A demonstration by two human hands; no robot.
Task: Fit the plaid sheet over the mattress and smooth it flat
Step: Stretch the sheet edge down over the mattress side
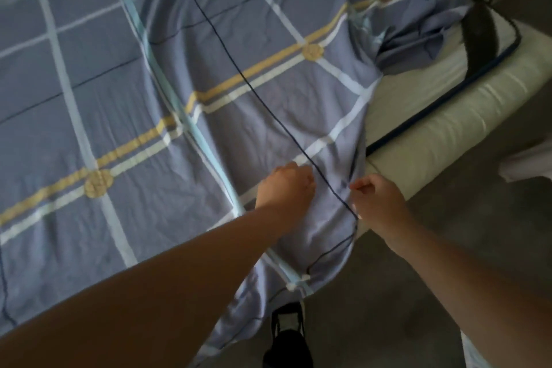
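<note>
**Most of the bed covered, one corner still bare**

Most of the mattress (448,116) already lies under the plaid sheet (125,98), which looks fairly flat across the left and middle of the bed, with only light creases. Moving right, the left hand (286,188) presses down on the cloth near the bed's edge, fingers curled closed into the fabric. Just beside it, the right hand (376,197) has its fingers closed, pinching a fold of the sheet at the hanging edge. Below them a loose flap drapes toward the floor (403,293), untucked. Farther right, the sheet is bunched in a heap (418,24) and the white mattress corner with its dark piping shows uncovered. By my judgement, what remains is pulling that bunched part over the exposed corner, tucking the edge, and smoothing out the wrinkles.
</note>
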